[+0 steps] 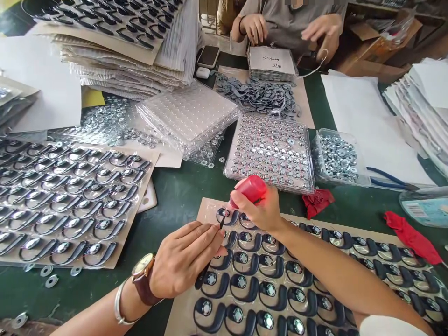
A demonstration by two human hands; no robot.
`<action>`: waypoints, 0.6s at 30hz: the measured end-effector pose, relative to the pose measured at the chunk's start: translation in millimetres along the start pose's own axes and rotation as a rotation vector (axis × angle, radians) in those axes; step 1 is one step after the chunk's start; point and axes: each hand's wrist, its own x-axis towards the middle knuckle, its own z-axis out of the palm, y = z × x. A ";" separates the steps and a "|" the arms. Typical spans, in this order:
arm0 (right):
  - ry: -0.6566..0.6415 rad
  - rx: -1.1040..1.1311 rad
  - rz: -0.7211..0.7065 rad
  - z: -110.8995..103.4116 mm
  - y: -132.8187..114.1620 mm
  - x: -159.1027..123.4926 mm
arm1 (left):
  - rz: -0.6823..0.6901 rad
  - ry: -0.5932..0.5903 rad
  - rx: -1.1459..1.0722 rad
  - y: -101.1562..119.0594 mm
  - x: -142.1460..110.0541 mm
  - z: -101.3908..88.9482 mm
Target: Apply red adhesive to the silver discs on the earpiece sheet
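My left hand (189, 256), with a watch and a bangle at the wrist, is closed around thin black tweezers (200, 279). Their tip points at the small metal disc in a black curved piece (227, 217) at the far left corner of a brown card sheet (206, 207). In my right hand (262, 212) is a red squeeze bottle (250, 190), tilted with its narrow end down beside that same piece. Rows of similar black curved pieces with shiny discs cover the sheet, and my right forearm hides some of them.
Another filled sheet (152, 161) lies at left. Beyond are clear blister trays (269, 140), a plastic box (364, 177) of metal washers, blue-handled pliers (388, 179) and red cloths (317, 203). Across the table, a person's hands (254, 28) hover around stacked cards (273, 63).
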 end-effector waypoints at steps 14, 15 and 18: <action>-0.048 -0.115 -0.043 1.5 2.2 -1.1 | -0.001 0.008 0.028 5.5 -3.7 2.8; -0.041 -0.133 -0.046 1.4 1.8 -0.8 | -0.001 0.002 0.023 5.4 -3.5 2.6; -0.001 -0.186 -0.050 1.0 1.3 -0.1 | -0.004 -0.005 0.010 5.3 -2.8 2.1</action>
